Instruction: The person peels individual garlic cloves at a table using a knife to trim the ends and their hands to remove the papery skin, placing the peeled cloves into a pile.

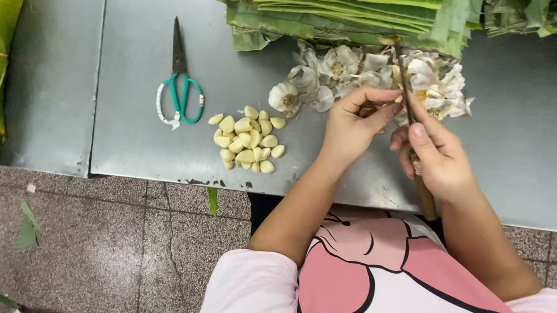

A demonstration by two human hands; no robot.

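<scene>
A pink-sleeved person's right hand (438,156) grips a thin knife (405,88), while the left hand (354,127) pinches a garlic clove (368,110) (mostly hidden) above the tabletop (143,124). With fingers this close to the blade, a slip could probably nick them. Peeled cloves (247,142) lie left, papery skins (369,75) beyond.

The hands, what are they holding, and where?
The right hand grips a knife by its wooden handle. The left hand pinches a garlic clove in its fingertips.
</scene>
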